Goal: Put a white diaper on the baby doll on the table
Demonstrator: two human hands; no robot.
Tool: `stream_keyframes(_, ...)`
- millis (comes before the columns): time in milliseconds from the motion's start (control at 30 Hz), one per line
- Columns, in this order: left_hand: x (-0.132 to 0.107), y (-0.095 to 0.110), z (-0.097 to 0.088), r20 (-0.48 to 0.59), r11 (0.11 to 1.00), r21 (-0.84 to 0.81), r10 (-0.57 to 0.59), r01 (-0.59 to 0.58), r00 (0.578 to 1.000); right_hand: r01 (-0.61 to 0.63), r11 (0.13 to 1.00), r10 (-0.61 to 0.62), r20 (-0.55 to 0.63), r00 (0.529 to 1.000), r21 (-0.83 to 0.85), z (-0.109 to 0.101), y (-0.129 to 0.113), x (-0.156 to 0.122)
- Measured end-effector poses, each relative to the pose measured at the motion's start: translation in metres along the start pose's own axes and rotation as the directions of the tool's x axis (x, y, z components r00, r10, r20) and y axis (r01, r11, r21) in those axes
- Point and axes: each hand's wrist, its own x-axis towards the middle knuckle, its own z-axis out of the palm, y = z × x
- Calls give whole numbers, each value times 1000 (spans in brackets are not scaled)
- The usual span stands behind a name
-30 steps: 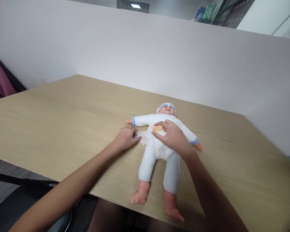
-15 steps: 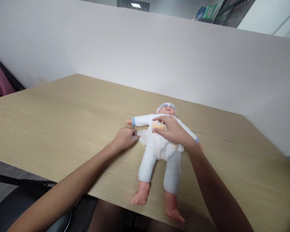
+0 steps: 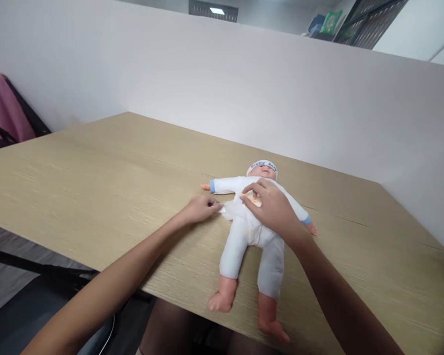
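Observation:
A baby doll (image 3: pixel 234 254) in a white suit lies on its back, feet toward me. Around its hips is a white diaper (image 3: pixel 255 231), with an orange print at the front. A side wing of the diaper sticks out on the left, and my left hand (image 3: pixel 202 209) is closed in a pinch on the white tab at its end. Over the doll's belly is my right hand (image 3: pixel 272 204), at the front of the diaper. Its thumb and forefinger are bent with a small gap between them. The right side of the diaper is mostly hidden behind that hand.
The wooden table (image 3: pixel 96 182) carries the doll near its front edge. Behind it rises a white partition (image 3: pixel 222 84). A dark chair (image 3: pixel 44 315) stands at the lower left, and a pink cloth (image 3: pixel 7 106) hangs at the far left.
The view has shifted slightly, so everything sits a little farther right. My left fingers now grip the diaper's tab more plainly. My right thumb and forefinger have drawn closer together.

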Motion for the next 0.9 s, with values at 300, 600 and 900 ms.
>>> stream_keyframes(300,20,45,-12,-30,919,-384,87,-92,996,-104,995,102,129,986,11,13,-9,-16)
stream_keyframes(600,43,86,31,72,845,-512,221,-155,973,-252,937,231,112,966,244,17,3,-17)
stream_keyframes(900,43,40,50,-152,847,-495,134,-193,979,-271,909,290,-15,957,317,26,12,-17)
